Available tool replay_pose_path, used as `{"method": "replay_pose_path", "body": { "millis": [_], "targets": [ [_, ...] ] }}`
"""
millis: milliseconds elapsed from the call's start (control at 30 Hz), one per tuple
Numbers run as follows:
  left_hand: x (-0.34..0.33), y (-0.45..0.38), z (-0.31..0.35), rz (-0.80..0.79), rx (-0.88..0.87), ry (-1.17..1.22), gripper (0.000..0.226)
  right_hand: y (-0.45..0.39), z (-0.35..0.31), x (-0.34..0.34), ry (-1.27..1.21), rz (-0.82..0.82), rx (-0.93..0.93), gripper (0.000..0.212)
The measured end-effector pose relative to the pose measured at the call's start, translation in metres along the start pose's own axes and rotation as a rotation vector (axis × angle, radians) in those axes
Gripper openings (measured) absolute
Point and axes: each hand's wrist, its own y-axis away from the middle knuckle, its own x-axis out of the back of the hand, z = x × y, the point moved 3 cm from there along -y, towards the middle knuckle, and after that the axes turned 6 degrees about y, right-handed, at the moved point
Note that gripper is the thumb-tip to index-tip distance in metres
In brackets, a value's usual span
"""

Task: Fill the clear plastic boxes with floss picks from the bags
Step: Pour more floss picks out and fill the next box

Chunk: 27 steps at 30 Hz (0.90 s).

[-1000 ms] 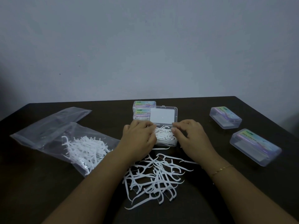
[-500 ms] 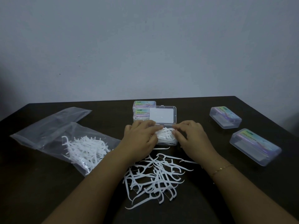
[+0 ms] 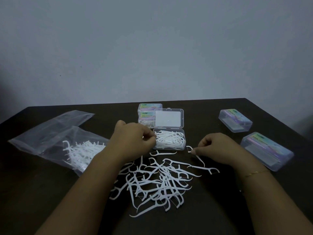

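A dark table (image 3: 50, 209) stands against a plain grey wall (image 3: 152, 48), dimly lit. At the middle of the table sits an open clear box (image 3: 169, 139), its lid (image 3: 168, 118) tipped up at twelve o'clock, its tray heaped with white floss picks. Behind it, at eleven o'clock, two closed boxes (image 3: 147, 114) are stacked; two more closed boxes lie at two o'clock (image 3: 235, 121) and three o'clock (image 3: 265, 150). At nine o'clock a clear bag (image 3: 55, 138) lies flat with picks inside. A loose pile of picks (image 3: 157, 182) spreads at six o'clock from the open box. The left hand (image 3: 133, 141) has its fingers curled at the box's left rim; whether it holds anything I cannot tell. The right hand (image 3: 218, 148) pinches a single pick (image 3: 197, 156) between thumb and fingertip, just off the box's lower right corner, near the pile's edge. A thin bracelet (image 3: 254, 173) circles the right wrist. Half a second ago both hands were pressed together over the box, covering its contents; since then the right hand has drawn away toward four o'clock and taken up the pick, while the left has slid back to the rim, leaving the filled tray in plain sight.
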Motion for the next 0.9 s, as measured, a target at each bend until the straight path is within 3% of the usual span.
{"method": "replay_pose_path", "body": {
  "millis": [133,300,467,533,667,767,900],
  "targets": [
    [-0.003,0.001,0.0,-0.1,-0.007,-0.057,0.029,0.003,-0.006,-0.003,0.1,-0.032,0.047,0.005],
    [-0.005,0.004,0.004,-0.245,-0.039,-0.043,0.025,0.007,-0.001,0.0,0.113,-0.101,0.044,0.012],
    [-0.007,0.01,0.007,-0.459,0.018,0.008,0.044,0.016,-0.006,-0.001,0.05,-0.199,0.107,0.009],
    [-0.01,0.01,0.005,-0.502,0.034,-0.038,0.051,0.02,-0.009,-0.003,0.024,-0.244,0.125,0.019],
    [-0.013,0.007,0.005,-0.453,-0.01,-0.083,0.047,0.022,-0.012,-0.006,0.065,-0.251,0.128,0.02],
    [-0.015,0.005,0.003,-0.393,-0.023,-0.089,0.031,0.02,-0.011,-0.006,0.073,-0.212,0.151,0.005],
    [-0.016,0.002,-0.002,-0.321,-0.032,-0.066,0.009,0.018,-0.011,-0.006,0.104,-0.184,0.14,0.005]
  ]
}}
